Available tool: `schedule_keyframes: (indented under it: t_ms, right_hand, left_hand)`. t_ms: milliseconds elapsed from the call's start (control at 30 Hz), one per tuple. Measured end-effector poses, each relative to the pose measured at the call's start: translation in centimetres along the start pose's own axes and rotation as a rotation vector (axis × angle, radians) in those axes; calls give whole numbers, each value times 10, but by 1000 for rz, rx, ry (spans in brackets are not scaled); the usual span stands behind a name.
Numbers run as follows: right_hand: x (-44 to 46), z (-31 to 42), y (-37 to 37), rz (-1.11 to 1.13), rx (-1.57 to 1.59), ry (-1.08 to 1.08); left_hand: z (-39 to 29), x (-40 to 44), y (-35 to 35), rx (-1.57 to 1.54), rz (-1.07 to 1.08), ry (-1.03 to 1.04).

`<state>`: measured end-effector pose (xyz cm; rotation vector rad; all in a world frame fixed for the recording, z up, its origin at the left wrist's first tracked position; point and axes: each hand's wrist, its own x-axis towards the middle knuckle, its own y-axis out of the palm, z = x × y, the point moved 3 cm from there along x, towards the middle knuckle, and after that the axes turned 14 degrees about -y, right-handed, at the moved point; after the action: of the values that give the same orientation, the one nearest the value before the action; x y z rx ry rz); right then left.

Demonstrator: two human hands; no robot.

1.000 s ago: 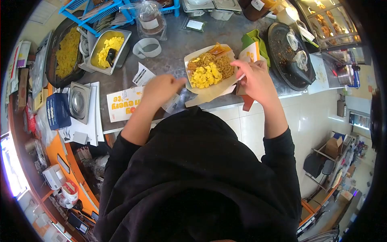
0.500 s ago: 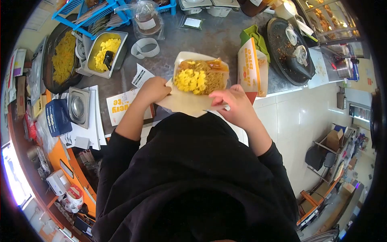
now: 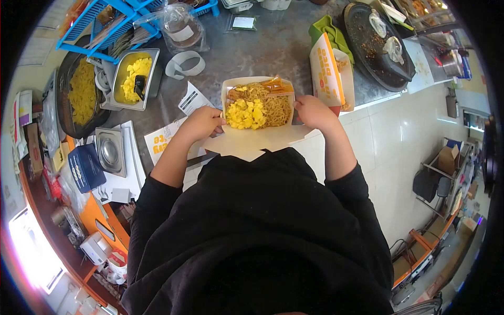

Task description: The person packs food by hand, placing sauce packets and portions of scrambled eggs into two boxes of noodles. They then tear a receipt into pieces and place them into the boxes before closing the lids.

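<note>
A paper food box (image 3: 247,137) with its lid flap folded down toward me is between my hands at the counter's near edge. Inside lie scrambled eggs (image 3: 247,113), noodles (image 3: 281,111) and some orange-brown strips, partly under a clear packet (image 3: 278,89). My left hand (image 3: 206,124) grips the box's left side, fingers closed at the corner. On the opposite side, my right hand (image 3: 315,112) pinches the right wall, some fingers hidden. Just beyond my right hand stands a printed food box (image 3: 326,73), open and partly filled.
A steel pan of egg (image 3: 137,79) with a dark-handled utensil sits at the left, near a white ring (image 3: 185,65). Blue baskets (image 3: 105,31) stand behind it. A dark oval griddle (image 3: 375,52) and a green cloth (image 3: 328,31) are at the right.
My right hand has moved from the lid flap's edge up to the box's right wall. The box has turned straighter toward me, and the flap now hangs flatter.
</note>
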<state>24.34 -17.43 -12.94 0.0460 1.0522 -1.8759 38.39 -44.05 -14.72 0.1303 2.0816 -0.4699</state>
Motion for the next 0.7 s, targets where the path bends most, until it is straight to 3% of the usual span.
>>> schedule_keyframes:
  t_ms: [33,167,333,400,433,500,567,633,700]
  right_hand:
    - [6,-2,2,79,-41,-2]
    - [14,-18,14,30,308,158]
    - [7,-14,8,73,527,230]
    - [-2,-3,-1,-72,187,117]
    - [-11,5,-5,-142,16,61]
    - [-48,26,-12,-463,215,-204]
    - [-75,48,-27,-352,159,-513]
    - [-83,50,-22,-268,165,-532]
    - [-80,34,-5,-230,223,-274]
  left_hand:
    - [0,5,1,-56,33,-21]
    - [2,28,-7,-177,119,-69]
    - [-7,43,-15,-120,102,-55]
    - [-11,35,-21,-158,76,-45]
    - [-12,25,-27,-235,88,92]
    - [0,-2,-39,-302,209,344]
    - [-1,-27,-43,-202,219,446]
    - [-11,-47,-42,-32,25,401]
    - [-15,-40,-29,-51,-251,341]
